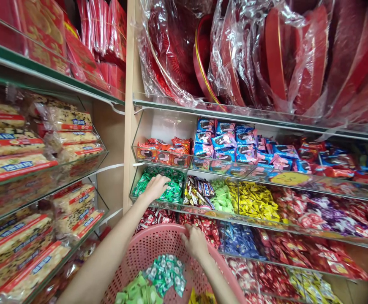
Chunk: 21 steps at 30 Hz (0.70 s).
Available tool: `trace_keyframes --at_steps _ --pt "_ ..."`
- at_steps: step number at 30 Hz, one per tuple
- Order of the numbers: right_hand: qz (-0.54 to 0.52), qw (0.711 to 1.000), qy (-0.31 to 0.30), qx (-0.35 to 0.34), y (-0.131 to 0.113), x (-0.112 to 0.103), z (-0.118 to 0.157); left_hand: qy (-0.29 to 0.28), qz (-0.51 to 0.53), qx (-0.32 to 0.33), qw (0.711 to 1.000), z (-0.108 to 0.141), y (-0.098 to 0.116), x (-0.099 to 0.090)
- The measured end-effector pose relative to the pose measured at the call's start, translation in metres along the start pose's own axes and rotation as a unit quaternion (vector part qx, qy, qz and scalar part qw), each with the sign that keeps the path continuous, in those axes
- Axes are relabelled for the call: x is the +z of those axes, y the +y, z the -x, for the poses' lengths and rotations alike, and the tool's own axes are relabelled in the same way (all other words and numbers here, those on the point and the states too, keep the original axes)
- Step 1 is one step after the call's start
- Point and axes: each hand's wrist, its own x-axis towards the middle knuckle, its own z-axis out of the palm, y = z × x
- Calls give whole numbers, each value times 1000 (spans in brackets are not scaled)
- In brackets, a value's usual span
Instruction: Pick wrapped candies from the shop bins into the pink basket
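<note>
My left hand [156, 187] reaches into a clear shelf compartment of dark green wrapped candies [148, 177], its fingers on or just above them; whether they hold any is hidden. The rim of a pink perforated basket [139, 245] is gripped by my right hand [194, 241]. Inside the basket lie teal-green wrapped candies [165, 273], light green ones [137, 291] and some yellow ones [202, 297] near the bottom edge of the view.
Right of the green candies are brown-black packets [199, 190], light green candies [223, 196] and yellow candies [258, 200]. Blue-pink packets [223, 141] fill the shelf above. Bagged pastries [15, 164] stack at left; plastic-wrapped red items [279, 55] sit on top.
</note>
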Motion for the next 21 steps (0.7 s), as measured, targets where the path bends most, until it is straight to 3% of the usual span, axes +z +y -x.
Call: trace_keyframes --at_steps 7,21 --pt "4 1000 0 21 5 -3 3 -64 -50 32 996 -6 8 -1" --pt "8 1000 1 3 1 -1 -2 -59 -107 47 991 -5 8 -1"
